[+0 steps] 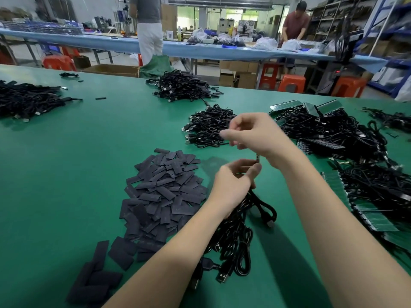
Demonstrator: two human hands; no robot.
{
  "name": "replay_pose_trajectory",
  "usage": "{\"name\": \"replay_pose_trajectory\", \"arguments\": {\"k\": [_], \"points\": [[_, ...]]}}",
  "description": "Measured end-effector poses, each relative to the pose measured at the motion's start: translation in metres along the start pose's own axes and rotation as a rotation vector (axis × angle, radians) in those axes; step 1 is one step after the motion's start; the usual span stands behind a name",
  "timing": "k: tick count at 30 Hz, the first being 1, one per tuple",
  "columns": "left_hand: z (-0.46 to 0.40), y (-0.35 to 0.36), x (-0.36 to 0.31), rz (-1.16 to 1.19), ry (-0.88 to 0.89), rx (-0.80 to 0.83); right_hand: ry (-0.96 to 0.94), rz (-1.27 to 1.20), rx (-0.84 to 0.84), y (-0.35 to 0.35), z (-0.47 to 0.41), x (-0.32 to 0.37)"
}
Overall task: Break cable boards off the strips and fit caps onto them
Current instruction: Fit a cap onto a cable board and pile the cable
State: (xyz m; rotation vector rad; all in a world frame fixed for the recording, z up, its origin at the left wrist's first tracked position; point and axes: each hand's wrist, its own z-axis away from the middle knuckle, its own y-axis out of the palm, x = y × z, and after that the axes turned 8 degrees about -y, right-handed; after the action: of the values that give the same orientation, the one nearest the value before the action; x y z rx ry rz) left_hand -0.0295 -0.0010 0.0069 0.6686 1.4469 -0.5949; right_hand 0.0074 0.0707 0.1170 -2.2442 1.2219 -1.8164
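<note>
risk here is a dropped or misfed part. my left hand [233,181] grips a cable bundle [240,221], thumb and finger pinching a small board end [258,158] just above it. my right hand [251,135], just beyond, has curled fingers; whether it holds anything, i cannot tell. caps [164,192] lie left of my left hand, strips [355,210] to the right. hanging cables could snag.

Two people are standing at a long blue bench [106,42] across the aisle: one in white trousers [149,38], one in a dark red shirt [294,24] bending over clear bags [265,43]. Orange stools [291,83] and cardboard boxes [111,70] are sitting beneath it. Shelving [329,16] is lining the right wall.
</note>
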Motion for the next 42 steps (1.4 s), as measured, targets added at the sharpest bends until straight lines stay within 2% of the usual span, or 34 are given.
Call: {"name": "replay_pose_trajectory", "arguments": {"k": [2, 7, 10, 13, 17, 22, 31, 37, 42], "points": [[-0.003, -0.005, 0.003, 0.015, -0.022, -0.01, 0.015, -0.206, -0.095, -0.017, 0.014, -0.008], [-0.003, -0.005, 0.004, 0.032, -0.064, -0.028, 0.173, -0.398, -0.322, -0.024, 0.053, -0.054], [-0.003, -0.007, 0.006, 0.003, -0.042, -0.02, 0.266, -0.687, -0.461, -0.027, 0.067, -0.073], [-0.002, -0.008, 0.007, -0.023, -0.011, -0.032, 0.286, -0.911, -0.471, -0.032, 0.073, -0.083], [-0.004, -0.017, 0.005, 0.004, 0.013, -0.002, 0.346, -1.028, -0.457, -0.029, 0.082, -0.088], [-0.004, -0.024, 0.005, -0.007, 0.014, 0.047, 0.378, -1.106, -0.503, -0.029, 0.081, -0.091], [-0.002, -0.022, 0.004, -0.088, 0.031, 0.095, 0.385, -1.055, -0.555, -0.025, 0.08, -0.094], [-0.002, -0.023, 0.004, -0.07, 0.019, 0.112, 0.317, -1.102, -0.495, -0.029, 0.082, -0.095], [0.0, -0.021, 0.002, -0.057, 0.028, 0.121, 0.32, -1.099, -0.516, -0.025, 0.08, -0.096]]}}
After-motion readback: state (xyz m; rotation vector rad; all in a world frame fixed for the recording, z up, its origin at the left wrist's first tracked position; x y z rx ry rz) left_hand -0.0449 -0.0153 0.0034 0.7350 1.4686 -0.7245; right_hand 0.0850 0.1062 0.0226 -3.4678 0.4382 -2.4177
